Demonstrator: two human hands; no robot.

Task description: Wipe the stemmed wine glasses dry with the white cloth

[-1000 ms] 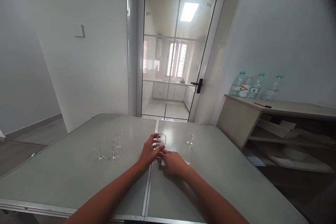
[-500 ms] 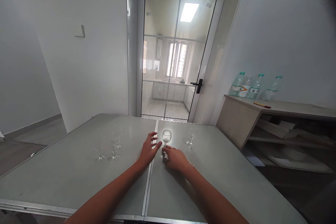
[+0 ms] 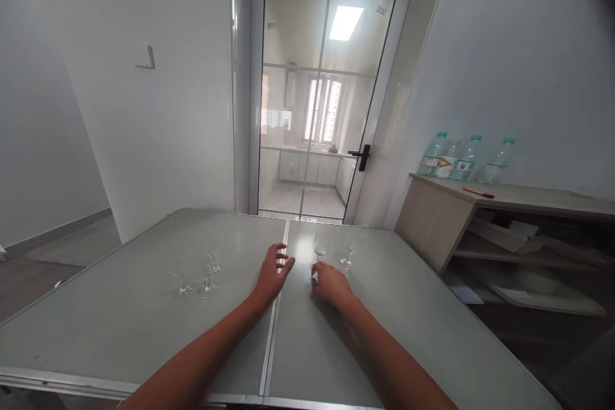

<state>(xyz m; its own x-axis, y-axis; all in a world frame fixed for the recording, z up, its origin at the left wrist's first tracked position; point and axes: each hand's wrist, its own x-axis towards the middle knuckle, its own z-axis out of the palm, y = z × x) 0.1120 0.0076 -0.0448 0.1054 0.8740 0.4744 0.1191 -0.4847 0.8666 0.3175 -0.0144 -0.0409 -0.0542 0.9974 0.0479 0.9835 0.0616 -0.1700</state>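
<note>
The right hand (image 3: 332, 283) is the working grip: its fingers close on the foot and lower stem of a wine glass (image 3: 321, 246), which stands upright on the bench (image 3: 307, 346). A small white piece (image 3: 315, 277), perhaps paper or cloth, shows at the same fingertips. The left hand (image 3: 272, 274) is released, fingers spread and curved, near the metal strip (image 3: 270, 346) and apart from the glass.

Just right of the grip, a second glass (image 3: 348, 256) stands upright. Well to the left is a group of clear glasses (image 3: 210, 278), their outlines faint. The bench's far edge lies beyond the grip; a wide stretch of surface runs from the grip toward the near edge.

Beyond and right of the grip, bottles (image 3: 465, 163) stand on a cabinet (image 3: 435, 221). One label has an orange angled mark; the lettering is too small to read, as on the stickers (image 3: 381, 10) on the door (image 3: 319, 96).
</note>
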